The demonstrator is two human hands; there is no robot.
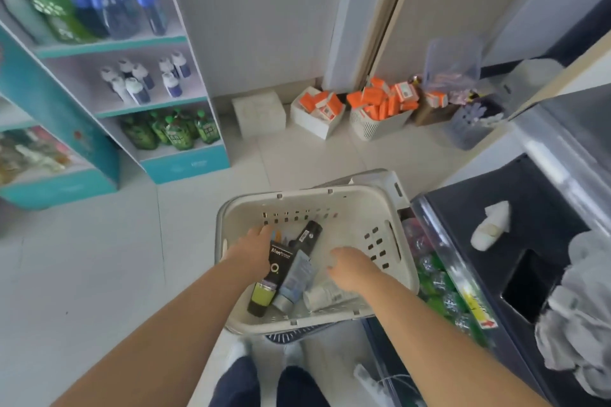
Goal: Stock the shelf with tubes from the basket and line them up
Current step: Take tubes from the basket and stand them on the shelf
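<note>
Your left hand (256, 246) curls around the black plastic tube with lime-green cap (269, 277) in the cream perforated basket (401, 269), at six o'clock. Your right hand (350, 269) hovers spread, empty. Light, squashy, slick: hold mid-body.

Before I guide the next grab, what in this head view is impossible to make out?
- Left hand fingertips: hidden behind the black tube, so grip unclear.
- White tube: partly covered by the right hand.
- Tube labels: blurred, mostly unreadable.
- Basket floor: partly covered by the tubes and both forearms.
</note>
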